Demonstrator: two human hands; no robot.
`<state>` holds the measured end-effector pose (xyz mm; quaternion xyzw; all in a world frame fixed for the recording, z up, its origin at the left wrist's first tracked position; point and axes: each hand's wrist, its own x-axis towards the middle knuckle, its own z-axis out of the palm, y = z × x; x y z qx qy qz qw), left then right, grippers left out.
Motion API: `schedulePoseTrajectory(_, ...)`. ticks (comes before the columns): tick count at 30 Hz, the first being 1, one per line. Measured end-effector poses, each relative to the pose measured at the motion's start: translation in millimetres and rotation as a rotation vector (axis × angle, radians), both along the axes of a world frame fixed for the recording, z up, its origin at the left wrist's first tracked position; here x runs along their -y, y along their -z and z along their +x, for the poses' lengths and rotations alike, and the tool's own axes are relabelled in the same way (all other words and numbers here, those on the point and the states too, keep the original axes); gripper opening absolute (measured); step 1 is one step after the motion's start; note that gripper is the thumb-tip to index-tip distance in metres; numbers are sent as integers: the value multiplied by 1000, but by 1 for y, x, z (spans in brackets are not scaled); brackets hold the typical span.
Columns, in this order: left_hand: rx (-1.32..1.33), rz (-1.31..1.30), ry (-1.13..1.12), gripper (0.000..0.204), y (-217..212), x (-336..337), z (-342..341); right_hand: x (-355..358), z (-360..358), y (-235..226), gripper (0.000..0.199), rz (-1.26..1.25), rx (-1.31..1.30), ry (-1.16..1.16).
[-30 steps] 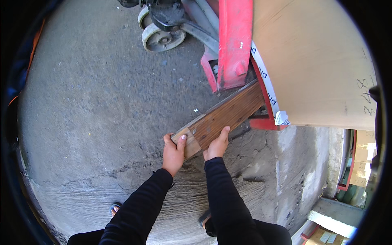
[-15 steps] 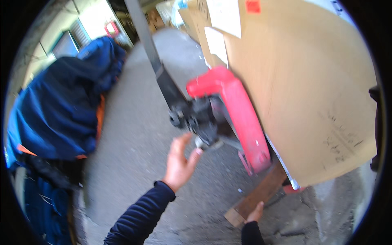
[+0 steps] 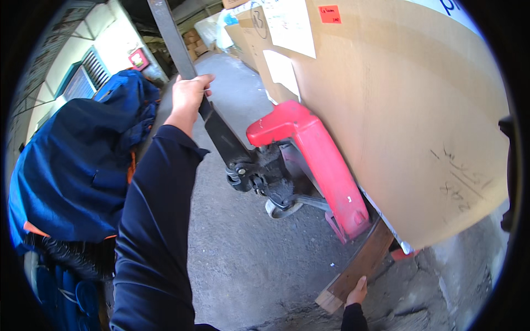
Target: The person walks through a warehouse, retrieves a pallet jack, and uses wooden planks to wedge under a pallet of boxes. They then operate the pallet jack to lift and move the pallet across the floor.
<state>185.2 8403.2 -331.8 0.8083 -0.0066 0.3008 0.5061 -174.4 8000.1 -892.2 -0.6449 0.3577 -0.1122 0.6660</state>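
- Rough grey concrete floor of a loading yard; stacked cartons and a pale wall with a louvred window run back toward 11 o'clock.
- Left hand, near 11 o'clock, is wrapped round the dark handle bar of a red pallet jack, fingers curled shut over it. The arm is stretched up, likely to steady or work the bar.
- Handle bar slants down toward centre, where it meets the jack's pump and small wheel.
- Big cardboard box fills the 1 to 3 o'clock side, its face pressed against the jack's red upright; paper sheets and an orange sticker on it.
- Right hand, at 5 o'clock, rests on the near end of a wooden plank. Fingers mostly hidden; cannot tell how firmly they hold.
- Plank runs up under the box's lower corner, seemingly as a wedge or support.
- Another person in a blue jacket stands close at 9 o'clock.
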Motion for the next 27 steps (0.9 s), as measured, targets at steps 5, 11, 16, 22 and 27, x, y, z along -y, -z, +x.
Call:
schedulePoseTrajectory(5,-50,262,-165,21,-6,-19,-17,-3,0,-14,63,214,58,48)
schedulePoseTrajectory(11,-25,-167,-72,20,5,-59,-57,-6,2,-49,57,27,-59,66)
schedulePoseTrajectory(16,50,-272,15,16,19,-82,-76,0,-6,-59,57,-19,-148,27)
schedulePoseTrajectory(22,-21,-209,1,22,8,-94,-78,-31,-17,-66,55,82,-40,64)
schedulePoseTrajectory(27,-106,-220,57,24,-11,-136,-41,-44,2,-75,57,109,-38,68)
